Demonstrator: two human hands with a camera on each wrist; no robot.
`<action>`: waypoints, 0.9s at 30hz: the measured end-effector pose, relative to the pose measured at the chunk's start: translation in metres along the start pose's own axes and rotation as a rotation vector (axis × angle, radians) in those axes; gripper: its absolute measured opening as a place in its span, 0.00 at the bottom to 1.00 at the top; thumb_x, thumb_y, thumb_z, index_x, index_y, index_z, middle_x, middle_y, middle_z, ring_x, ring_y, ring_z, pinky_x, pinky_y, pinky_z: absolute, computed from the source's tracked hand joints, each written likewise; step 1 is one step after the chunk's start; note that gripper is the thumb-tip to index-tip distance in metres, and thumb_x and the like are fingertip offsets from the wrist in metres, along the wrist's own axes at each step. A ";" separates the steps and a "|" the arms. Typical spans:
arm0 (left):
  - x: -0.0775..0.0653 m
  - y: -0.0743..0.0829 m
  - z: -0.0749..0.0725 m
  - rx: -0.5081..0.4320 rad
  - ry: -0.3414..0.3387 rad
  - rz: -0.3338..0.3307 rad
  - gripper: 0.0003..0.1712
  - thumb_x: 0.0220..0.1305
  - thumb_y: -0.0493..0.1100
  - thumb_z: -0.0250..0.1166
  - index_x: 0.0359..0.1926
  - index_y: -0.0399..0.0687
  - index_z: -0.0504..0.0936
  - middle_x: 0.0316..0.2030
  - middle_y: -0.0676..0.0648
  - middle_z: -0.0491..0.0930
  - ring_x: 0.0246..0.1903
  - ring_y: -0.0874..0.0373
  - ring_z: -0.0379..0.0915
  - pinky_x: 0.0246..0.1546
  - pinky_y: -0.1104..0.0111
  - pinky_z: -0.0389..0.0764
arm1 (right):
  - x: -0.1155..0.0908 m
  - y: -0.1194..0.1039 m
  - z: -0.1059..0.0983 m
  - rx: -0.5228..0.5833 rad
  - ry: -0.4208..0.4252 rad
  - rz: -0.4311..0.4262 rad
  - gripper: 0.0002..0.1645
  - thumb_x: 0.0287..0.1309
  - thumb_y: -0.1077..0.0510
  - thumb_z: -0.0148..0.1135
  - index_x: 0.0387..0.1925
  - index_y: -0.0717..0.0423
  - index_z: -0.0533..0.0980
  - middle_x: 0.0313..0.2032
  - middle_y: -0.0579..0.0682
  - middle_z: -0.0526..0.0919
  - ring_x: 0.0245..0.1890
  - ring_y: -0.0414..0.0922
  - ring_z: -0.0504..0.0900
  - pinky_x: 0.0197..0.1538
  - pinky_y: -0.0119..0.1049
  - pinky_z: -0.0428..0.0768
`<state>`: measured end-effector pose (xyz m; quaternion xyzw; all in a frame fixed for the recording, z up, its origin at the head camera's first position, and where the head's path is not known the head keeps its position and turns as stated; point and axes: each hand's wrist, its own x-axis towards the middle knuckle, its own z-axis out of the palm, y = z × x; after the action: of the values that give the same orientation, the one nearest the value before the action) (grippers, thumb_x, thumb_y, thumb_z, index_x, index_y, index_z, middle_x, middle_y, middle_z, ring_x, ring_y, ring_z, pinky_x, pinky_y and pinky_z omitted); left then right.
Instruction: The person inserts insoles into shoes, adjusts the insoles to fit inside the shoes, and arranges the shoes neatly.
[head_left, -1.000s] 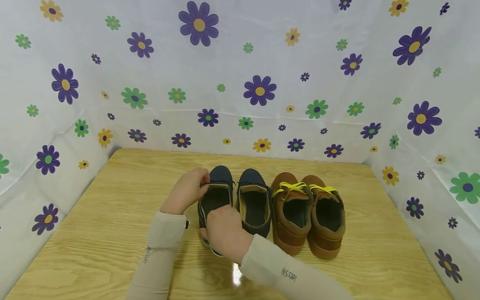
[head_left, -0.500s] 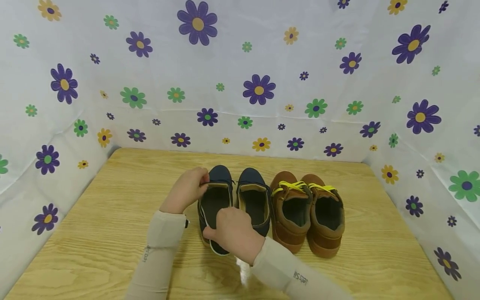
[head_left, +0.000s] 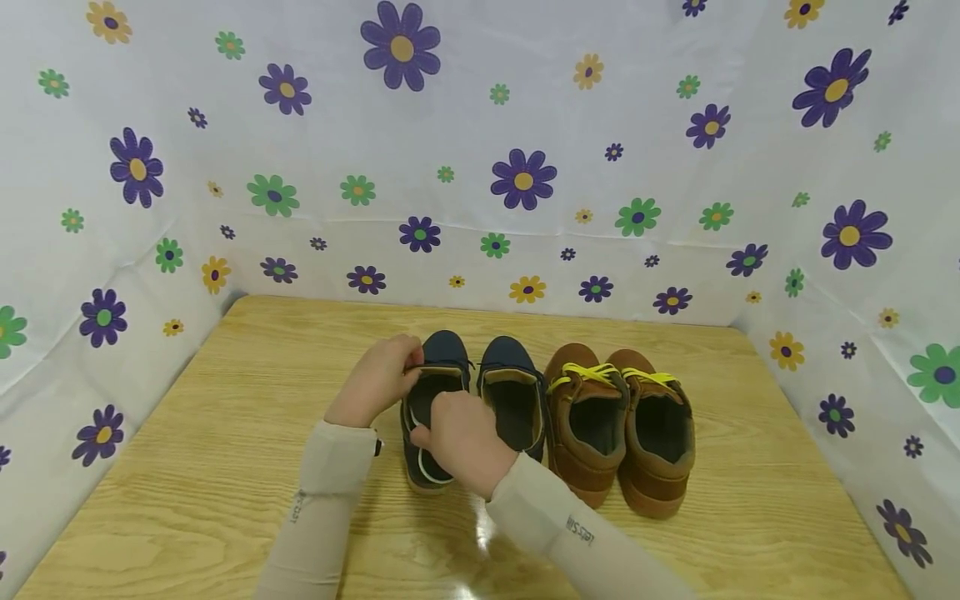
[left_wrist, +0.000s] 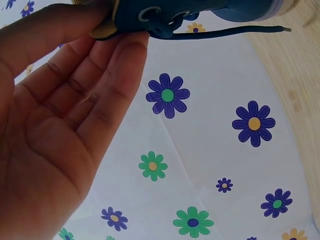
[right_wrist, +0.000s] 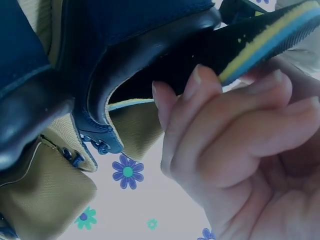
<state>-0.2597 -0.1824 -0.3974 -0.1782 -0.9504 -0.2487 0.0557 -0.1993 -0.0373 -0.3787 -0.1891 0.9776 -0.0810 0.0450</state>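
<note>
The leftmost navy shoe (head_left: 444,346) stands toe away from me, its dark lace hanging loose in the left wrist view. My left hand (head_left: 375,379) pinches the tongue (left_wrist: 104,31) at the front of its opening between thumb and fingers. Over the heel end, my right hand (head_left: 461,437) grips an insole (right_wrist: 260,45) with a black face and yellow and blue layers along its edge. The insole's front part lies inside the shoe; its rear is bent up in my fingers. The second navy shoe (head_left: 504,352) is just right of it, partly behind my right hand.
Two brown shoes with yellow laces, the nearer one (head_left: 588,471) and the far right one (head_left: 651,492), stand beside the navy pair. All rest on a wooden table (head_left: 247,467). A white cloth with printed flowers (head_left: 450,125) encloses the back and sides.
My right hand has moved forward over the shoe, and the insole that stuck out behind the heel now sits farther inside, bent upward. My left hand keeps its hold on the tongue.
</note>
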 end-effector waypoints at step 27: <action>0.000 0.002 -0.001 -0.009 0.025 0.011 0.05 0.58 0.29 0.65 0.31 0.38 0.76 0.25 0.46 0.73 0.25 0.53 0.67 0.29 0.60 0.72 | -0.030 -0.002 0.005 -0.028 0.082 -0.112 0.27 0.58 0.44 0.66 0.12 0.57 0.73 0.19 0.52 0.75 0.22 0.48 0.79 0.24 0.33 0.78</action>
<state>-0.2588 -0.1814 -0.3962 -0.1807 -0.9475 -0.2547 0.0683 -0.1705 -0.0285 -0.3815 -0.2408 0.9675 -0.0774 -0.0022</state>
